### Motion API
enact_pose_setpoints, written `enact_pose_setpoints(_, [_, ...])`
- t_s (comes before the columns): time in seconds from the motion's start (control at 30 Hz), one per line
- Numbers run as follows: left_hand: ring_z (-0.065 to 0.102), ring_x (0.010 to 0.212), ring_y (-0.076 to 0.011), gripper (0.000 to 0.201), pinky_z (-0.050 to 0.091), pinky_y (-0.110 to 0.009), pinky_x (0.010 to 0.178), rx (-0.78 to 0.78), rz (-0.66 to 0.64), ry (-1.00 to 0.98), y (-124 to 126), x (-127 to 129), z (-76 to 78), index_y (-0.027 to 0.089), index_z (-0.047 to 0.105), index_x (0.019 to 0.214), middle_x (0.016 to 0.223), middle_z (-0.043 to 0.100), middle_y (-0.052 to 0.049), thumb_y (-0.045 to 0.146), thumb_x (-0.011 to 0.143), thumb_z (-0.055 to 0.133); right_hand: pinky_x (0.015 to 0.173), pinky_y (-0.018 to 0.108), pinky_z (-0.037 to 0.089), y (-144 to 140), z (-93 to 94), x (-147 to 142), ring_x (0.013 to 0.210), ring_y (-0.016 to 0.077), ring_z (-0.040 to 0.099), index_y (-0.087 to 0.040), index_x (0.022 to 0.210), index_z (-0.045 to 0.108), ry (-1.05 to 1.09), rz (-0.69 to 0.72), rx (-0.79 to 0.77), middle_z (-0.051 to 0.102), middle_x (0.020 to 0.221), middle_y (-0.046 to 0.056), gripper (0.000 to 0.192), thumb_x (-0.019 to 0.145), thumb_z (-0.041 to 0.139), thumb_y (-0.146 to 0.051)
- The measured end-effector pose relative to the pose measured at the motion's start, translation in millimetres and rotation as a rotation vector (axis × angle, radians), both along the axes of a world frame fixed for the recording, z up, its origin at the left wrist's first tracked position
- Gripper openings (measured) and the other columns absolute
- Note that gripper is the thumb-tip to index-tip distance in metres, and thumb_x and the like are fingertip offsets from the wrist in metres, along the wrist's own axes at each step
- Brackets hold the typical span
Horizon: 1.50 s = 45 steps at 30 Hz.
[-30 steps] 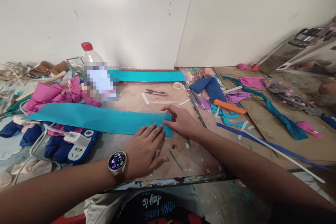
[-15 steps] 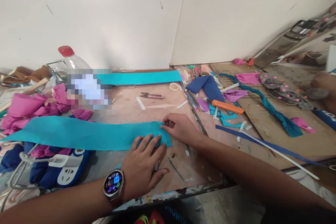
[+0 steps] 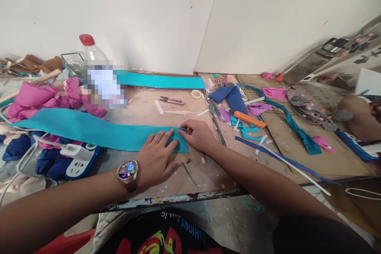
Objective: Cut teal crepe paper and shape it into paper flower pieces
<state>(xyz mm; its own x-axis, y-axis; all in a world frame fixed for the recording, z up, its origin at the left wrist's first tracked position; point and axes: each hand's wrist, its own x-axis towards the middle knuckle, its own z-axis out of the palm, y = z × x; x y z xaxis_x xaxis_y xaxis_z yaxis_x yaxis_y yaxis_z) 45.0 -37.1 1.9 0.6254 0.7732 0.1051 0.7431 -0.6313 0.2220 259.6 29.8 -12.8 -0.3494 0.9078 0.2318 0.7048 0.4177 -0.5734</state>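
Note:
A long turquoise fabric strip [image 3: 98,129] runs across the table, its left part draped over bundled cloth and its right end flat. My left hand [image 3: 157,152], wearing a watch, lies with fingers spread on the strip near that end, pressing it against the tabletop. With thumb and index finger together, my right hand [image 3: 195,133] pinches the strip's upper edge by the right corner. The pinched bit of fabric is mostly hidden by the fingers. Beyond the hands lies a pair of thread snips [image 3: 172,100].
At left sit pink cloth bundles [image 3: 35,94], a power strip [image 3: 81,162] and a red-capped bottle [image 3: 94,53]. A second turquoise strip [image 3: 163,81] lies by the wall. Rightward are a tape roll [image 3: 196,94], an orange cutter [image 3: 249,119], scraps and cardboard [image 3: 285,151].
The camera view has shifted, so the table sits a little higher in the frame. My right hand still pinches the strip's edge and has drawn slightly nearer my left fingers.

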Motion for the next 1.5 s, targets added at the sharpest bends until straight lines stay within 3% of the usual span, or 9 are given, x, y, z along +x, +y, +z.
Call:
enact_pose_setpoints(0.13, [0.040, 0.143, -0.0426, 0.063, 0.035, -0.061, 0.111, -0.003, -0.043, -0.010, 3.1, -0.5, -3.7, 0.020, 0.057, 0.141, 0.160, 0.042, -0.019, 0.064, 0.098, 0.042, 0.063, 0.024, 0.042, -0.1, 0.1, -2.0, 0.064, 0.0126, 0.059, -0.018, 0.084, 0.072, 0.009, -0.015, -0.022, 0.070, 0.073, 0.000, 0.004, 0.083, 0.075, -0.019])
enact_pose_setpoints(0.37, [0.022, 0.154, -0.0432, 0.075, 0.028, -0.063, 0.115, -0.026, -0.049, -0.021, 7.0, -0.3, -13.9, 0.028, 0.037, 0.159, 0.169, 0.027, -0.015, 0.068, 0.096, 0.042, 0.064, 0.025, 0.045, -2.4, 2.1, -1.5, 0.065, 0.0133, 0.060, -0.018, 0.089, 0.072, 0.058, -0.034, -0.043, 0.071, 0.075, 0.001, 0.005, 0.087, 0.072, -0.023])
enact_pose_setpoints(0.6, [0.023, 0.153, -0.0455, 0.075, 0.026, -0.065, 0.114, -0.042, -0.050, 0.008, 7.8, 1.0, -10.0, 0.030, 0.038, 0.159, 0.168, 0.027, -0.017, 0.070, 0.095, 0.040, 0.063, 0.024, 0.045, 0.2, 5.5, 1.3, 0.062, 0.0124, 0.060, -0.018, 0.086, 0.072, 0.057, -0.061, -0.073, 0.070, 0.072, 0.000, 0.002, 0.086, 0.070, -0.017])
enact_pose_setpoints(0.73, [0.032, 0.148, -0.0474, 0.076, 0.030, -0.066, 0.110, -0.031, -0.046, 0.050, 6.5, 4.6, -4.8, 0.030, 0.039, 0.158, 0.166, 0.030, -0.019, 0.072, 0.094, 0.039, 0.065, 0.024, 0.044, 3.3, 2.5, -0.8, 0.066, 0.0128, 0.061, -0.017, 0.082, 0.070, 0.044, -0.049, -0.049, 0.069, 0.073, 0.000, 0.003, 0.084, 0.071, -0.015])
enact_pose_setpoints(0.93, [0.037, 0.144, -0.0438, 0.080, 0.029, -0.062, 0.116, 0.000, -0.036, 0.004, 8.8, 8.5, -5.1, 0.020, 0.047, 0.153, 0.157, 0.043, -0.021, 0.073, 0.094, 0.039, 0.067, 0.025, 0.043, 5.8, -0.5, -4.4, 0.070, 0.0141, 0.061, -0.018, 0.083, 0.070, -0.007, -0.021, 0.018, 0.069, 0.075, 0.000, 0.003, 0.084, 0.073, -0.018])
enact_pose_setpoints(1.13, [0.025, 0.155, -0.0400, 0.080, 0.023, -0.058, 0.124, 0.001, -0.046, -0.059, 11.3, 4.6, -18.7, 0.018, 0.041, 0.157, 0.165, 0.032, -0.020, 0.070, 0.096, 0.038, 0.064, 0.025, 0.041, 6.7, 1.0, -5.5, 0.065, 0.0133, 0.059, -0.018, 0.082, 0.071, -0.041, -0.001, 0.036, 0.069, 0.071, 0.000, 0.005, 0.085, 0.072, -0.021])
enact_pose_setpoints(1.3, [0.025, 0.154, -0.0452, 0.075, 0.027, -0.062, 0.121, -0.014, -0.034, -0.044, 10.8, 5.3, -18.3, 0.025, 0.042, 0.156, 0.166, 0.029, -0.020, 0.070, 0.096, 0.041, 0.066, 0.025, 0.043, 6.5, -0.8, -5.6, 0.066, 0.0130, 0.060, -0.018, 0.085, 0.072, -0.036, 0.018, 0.026, 0.070, 0.075, 0.000, 0.003, 0.084, 0.074, -0.020])
enact_pose_setpoints(1.5, [0.023, 0.154, -0.0455, 0.074, 0.026, -0.063, 0.121, -0.026, -0.026, -0.040, 11.5, 5.7, -17.7, 0.027, 0.043, 0.155, 0.167, 0.029, -0.018, 0.070, 0.096, 0.041, 0.067, 0.025, 0.045, 1.0, 5.3, -0.7, 0.064, 0.0117, 0.059, -0.018, 0.092, 0.073, 0.002, 0.065, -0.004, 0.071, 0.079, 0.000, 0.010, 0.084, 0.075, -0.024])
